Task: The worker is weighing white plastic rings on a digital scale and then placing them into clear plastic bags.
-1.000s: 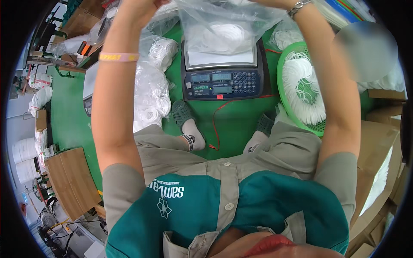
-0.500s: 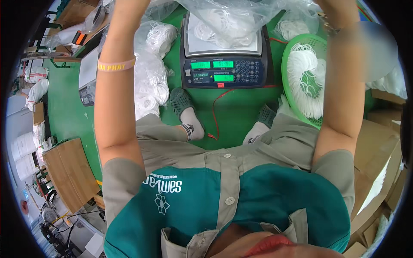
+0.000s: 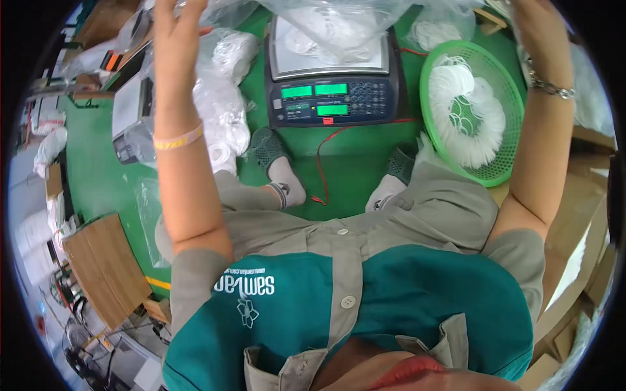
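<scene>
Clear plastic bag (image 3: 339,23), part-filled with white rings, hangs above the pan of the digital weighing scale (image 3: 332,72), stretched between both raised hands. The left hand (image 3: 171,23) grips its left edge, fingers curled into the film; the right hand (image 3: 538,29) holds the other side, though its fingers run off the frame, so their closure cannot be told. More white rings (image 3: 466,114) fill the green basket (image 3: 515,169) beside the scale, so the weighing seems midway.
</scene>
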Motion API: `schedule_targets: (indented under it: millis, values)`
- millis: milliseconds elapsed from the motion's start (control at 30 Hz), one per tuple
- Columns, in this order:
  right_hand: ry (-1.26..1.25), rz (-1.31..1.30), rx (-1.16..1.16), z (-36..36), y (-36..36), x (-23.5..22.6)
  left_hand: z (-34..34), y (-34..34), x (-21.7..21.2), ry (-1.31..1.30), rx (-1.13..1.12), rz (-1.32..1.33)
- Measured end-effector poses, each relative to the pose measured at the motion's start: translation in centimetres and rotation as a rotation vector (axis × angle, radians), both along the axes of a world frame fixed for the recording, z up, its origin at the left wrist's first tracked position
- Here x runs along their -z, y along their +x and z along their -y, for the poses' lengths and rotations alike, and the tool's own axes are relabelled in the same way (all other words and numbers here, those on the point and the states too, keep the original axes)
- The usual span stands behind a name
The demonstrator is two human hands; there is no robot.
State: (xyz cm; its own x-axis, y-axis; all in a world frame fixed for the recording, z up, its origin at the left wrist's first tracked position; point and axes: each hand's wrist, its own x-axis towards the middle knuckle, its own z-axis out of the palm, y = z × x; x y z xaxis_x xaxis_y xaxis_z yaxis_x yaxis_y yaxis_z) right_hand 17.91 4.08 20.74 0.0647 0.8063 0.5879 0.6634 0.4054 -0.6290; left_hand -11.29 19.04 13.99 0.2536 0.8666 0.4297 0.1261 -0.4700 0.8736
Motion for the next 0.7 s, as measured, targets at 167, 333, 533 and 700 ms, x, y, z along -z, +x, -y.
schedule_targets:
  millis: [167, 333, 533, 700]
  values:
    - [-0.577, -0.041, 0.262, 2.5, 8.7, 14.7, 0.2, -3.2, -0.8, -0.019, -0.079, 0.042]
    - [-1.186, 0.036, 0.622, 13.0, 17.1, 30.6, -0.1, -2.1, -1.2, 0.023, 0.017, 0.043]
    - [-1.501, 0.111, 0.976, 16.6, 18.1, 33.6, -0.7, -2.4, -2.7, 0.086, 0.077, 0.076]
    - [-1.307, 0.103, 1.148, 18.6, 22.4, 34.5, -0.9, -2.3, -3.2, 0.055, 0.140, 0.122]
